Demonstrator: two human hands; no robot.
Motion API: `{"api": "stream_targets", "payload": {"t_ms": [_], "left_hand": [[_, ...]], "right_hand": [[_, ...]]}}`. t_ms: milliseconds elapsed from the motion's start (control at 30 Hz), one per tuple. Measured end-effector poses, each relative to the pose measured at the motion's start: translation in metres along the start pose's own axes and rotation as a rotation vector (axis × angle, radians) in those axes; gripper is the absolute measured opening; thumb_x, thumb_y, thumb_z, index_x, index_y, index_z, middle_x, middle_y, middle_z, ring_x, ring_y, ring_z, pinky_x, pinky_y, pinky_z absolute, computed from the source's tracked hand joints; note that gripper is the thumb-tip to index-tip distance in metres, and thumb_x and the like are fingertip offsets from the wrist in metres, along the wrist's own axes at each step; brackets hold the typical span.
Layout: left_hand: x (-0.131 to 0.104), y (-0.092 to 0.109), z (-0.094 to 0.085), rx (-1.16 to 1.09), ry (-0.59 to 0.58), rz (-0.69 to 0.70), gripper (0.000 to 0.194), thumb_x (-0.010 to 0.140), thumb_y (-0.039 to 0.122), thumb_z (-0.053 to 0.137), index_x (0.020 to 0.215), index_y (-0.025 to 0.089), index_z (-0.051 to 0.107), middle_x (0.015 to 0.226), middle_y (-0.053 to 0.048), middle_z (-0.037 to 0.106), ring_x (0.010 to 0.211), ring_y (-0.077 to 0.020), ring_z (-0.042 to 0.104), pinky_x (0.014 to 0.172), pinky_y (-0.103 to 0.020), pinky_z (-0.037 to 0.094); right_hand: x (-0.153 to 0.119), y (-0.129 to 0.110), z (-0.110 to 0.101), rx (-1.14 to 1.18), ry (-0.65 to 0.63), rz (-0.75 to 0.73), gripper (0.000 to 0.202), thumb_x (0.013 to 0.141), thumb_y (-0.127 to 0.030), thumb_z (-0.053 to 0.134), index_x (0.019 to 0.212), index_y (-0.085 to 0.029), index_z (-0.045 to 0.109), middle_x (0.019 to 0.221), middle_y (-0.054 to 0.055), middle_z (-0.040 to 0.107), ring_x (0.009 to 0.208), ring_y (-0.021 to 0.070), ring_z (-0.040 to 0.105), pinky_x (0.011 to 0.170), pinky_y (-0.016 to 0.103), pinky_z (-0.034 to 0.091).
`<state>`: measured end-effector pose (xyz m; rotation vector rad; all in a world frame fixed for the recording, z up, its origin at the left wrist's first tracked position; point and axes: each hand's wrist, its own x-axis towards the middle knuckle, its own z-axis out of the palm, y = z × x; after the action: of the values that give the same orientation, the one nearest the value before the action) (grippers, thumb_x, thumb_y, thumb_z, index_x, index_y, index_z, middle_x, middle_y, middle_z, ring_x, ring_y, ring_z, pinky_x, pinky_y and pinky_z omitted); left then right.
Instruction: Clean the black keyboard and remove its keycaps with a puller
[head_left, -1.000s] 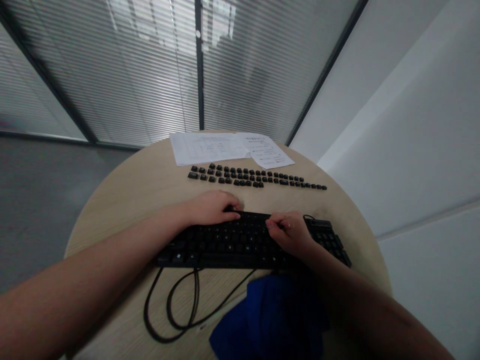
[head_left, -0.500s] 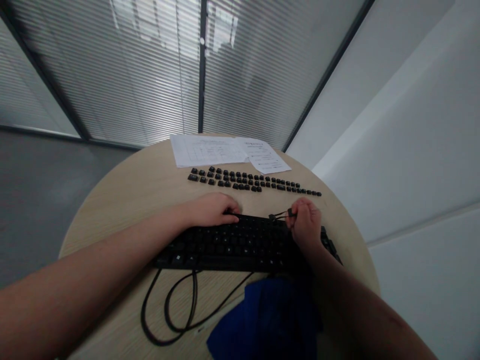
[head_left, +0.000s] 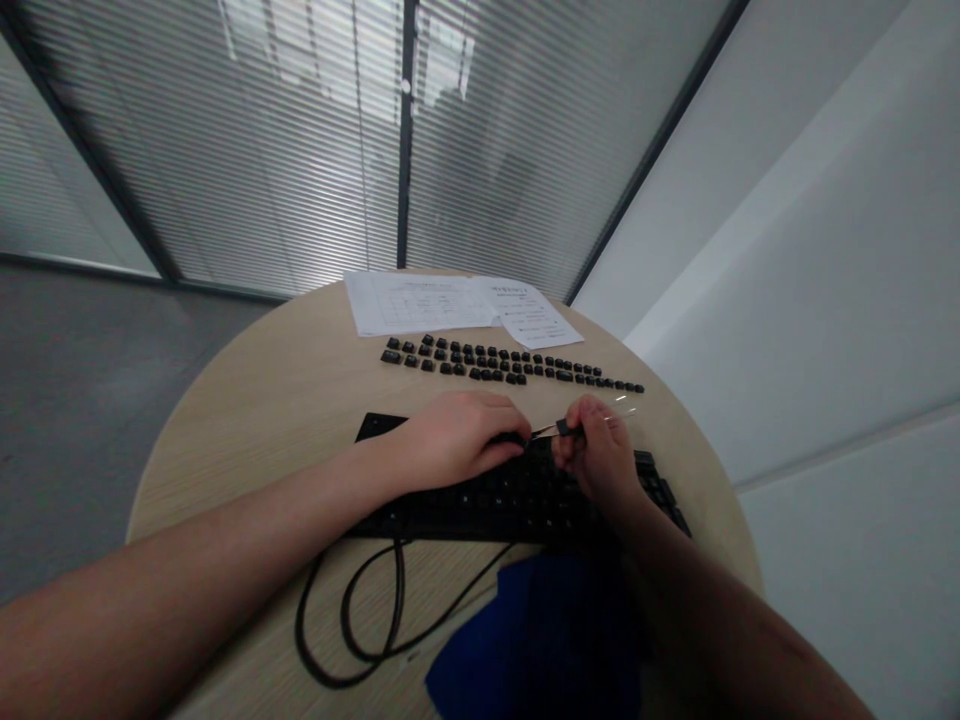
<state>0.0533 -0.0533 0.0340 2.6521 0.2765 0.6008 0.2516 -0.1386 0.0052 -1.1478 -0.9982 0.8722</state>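
Black keyboard lies across the near middle of the round wooden table, long side left to right, both forearms coming in from the bottom corners. Left hand rests palm down on the keyboard's upper middle, fingers curled loosely over the keys, not clamped on anything that shows. Right hand sits just beside it over the keyboard's right part, fingers pinched together on a thin wire key puller whose tip points left toward the left hand's fingertips; whether the tip carries a keycap, cannot tell.

Keyboard's right end reaches near the table's right edge; left end has open tabletop beside it. Bare wood between the keyboard's far edge and the loose keycaps, which lie in roughly 2 rows well apart from the hands, too many and too small to count. Behind them 2 paper sheets lie at the far rim, overlapping. 1 black cable loops on the near tabletop in front of the keyboard. 1 blue cloth at the near edge, touching the keyboard's front.
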Motion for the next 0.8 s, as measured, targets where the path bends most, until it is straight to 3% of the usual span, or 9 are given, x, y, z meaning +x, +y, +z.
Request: {"api": "stream_targets", "payload": {"t_ms": [267,400,500,633,800], "left_hand": [[0.001,-0.003,0.001,-0.095,0.009,-0.042,0.012,0.089,0.019,0.063,0.097,0.018,0.072,0.089,-0.003,0.073,0.080,-0.0170,0.066,0.073,-0.028,0.048],[0.001,-0.004,-0.003,-0.130,0.063,-0.100,0.011,0.087,0.019,0.065,0.096,0.018,0.072,0.084,-0.002,0.072,0.074,-0.0154,0.064,0.070,-0.027,0.047],[0.001,-0.007,-0.004,-0.153,0.125,-0.114,0.011,0.087,0.019,0.065,0.096,0.018,0.072,0.083,-0.001,0.071,0.073,-0.0146,0.063,0.069,-0.027,0.047],[0.000,-0.008,-0.002,-0.164,0.196,-0.117,0.011,0.087,0.019,0.066,0.097,0.019,0.071,0.083,0.000,0.070,0.074,-0.0139,0.062,0.070,-0.026,0.047],[-0.001,-0.005,0.000,-0.170,0.271,-0.109,0.008,0.084,0.020,0.070,0.092,0.019,0.068,0.079,0.002,0.066,0.071,-0.0132,0.060,0.067,-0.025,0.046]], "right_hand": [[0.002,0.006,-0.008,-0.112,-0.050,-0.082,0.049,0.088,-0.065,0.059,0.068,-0.021,0.051,0.043,-0.007,0.046,0.035,0.0094,0.045,0.037,0.020,0.033],[0.003,0.004,-0.016,-0.251,0.083,-0.149,0.053,0.093,-0.065,0.051,0.063,-0.021,0.051,0.047,-0.006,0.042,0.038,0.0087,0.037,0.038,0.022,0.029],[0.005,-0.002,-0.023,-0.491,0.129,-0.320,0.055,0.100,-0.059,0.042,0.062,-0.021,0.054,0.056,-0.001,0.050,0.051,0.0132,0.047,0.051,0.027,0.040],[0.007,-0.008,-0.023,-0.811,-0.039,-0.623,0.048,0.105,-0.041,0.037,0.066,-0.022,0.059,0.083,0.006,0.065,0.083,0.0204,0.061,0.079,0.036,0.049],[0.005,-0.003,-0.014,-0.894,-0.240,-0.641,0.025,0.101,-0.027,0.045,0.096,-0.023,0.069,0.084,0.005,0.068,0.080,0.0203,0.063,0.075,0.033,0.051]]}}
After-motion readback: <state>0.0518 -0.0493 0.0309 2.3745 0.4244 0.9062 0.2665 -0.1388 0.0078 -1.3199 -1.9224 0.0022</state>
